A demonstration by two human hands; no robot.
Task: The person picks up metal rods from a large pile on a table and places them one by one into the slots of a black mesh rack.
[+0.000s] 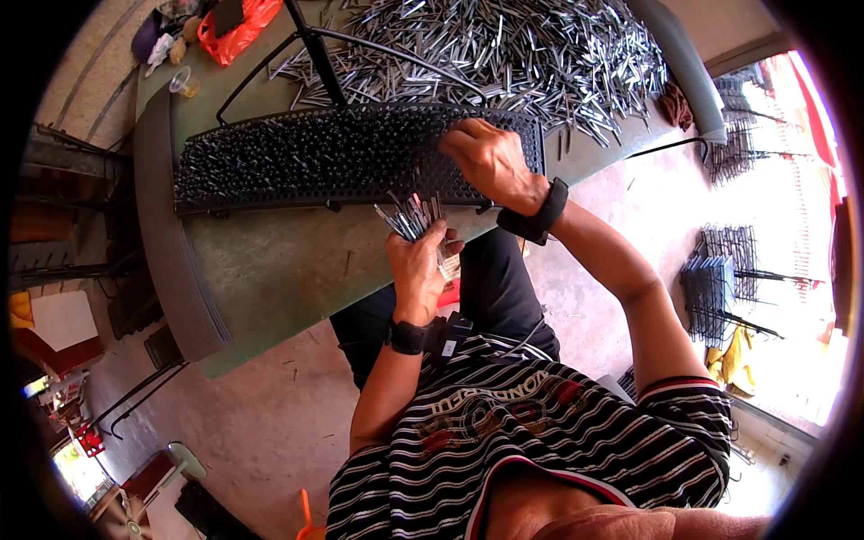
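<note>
My left hand is closed around a bunch of thin metal strips, whose ends fan out above the fingers. It hangs just off the near edge of a long black perforated rack. Small upright pieces crowd the rack's left and middle, while bare holes show toward its right end. Over that right part, my right hand is closed with its fingertips pointing down. Its fingers hide whatever they pinch, if anything.
Behind the rack, a big heap of loose metal strips covers the green table. A clear plastic cup, a red plastic bag and a dark brown cloth lie around it. Black wire racks stand on the right.
</note>
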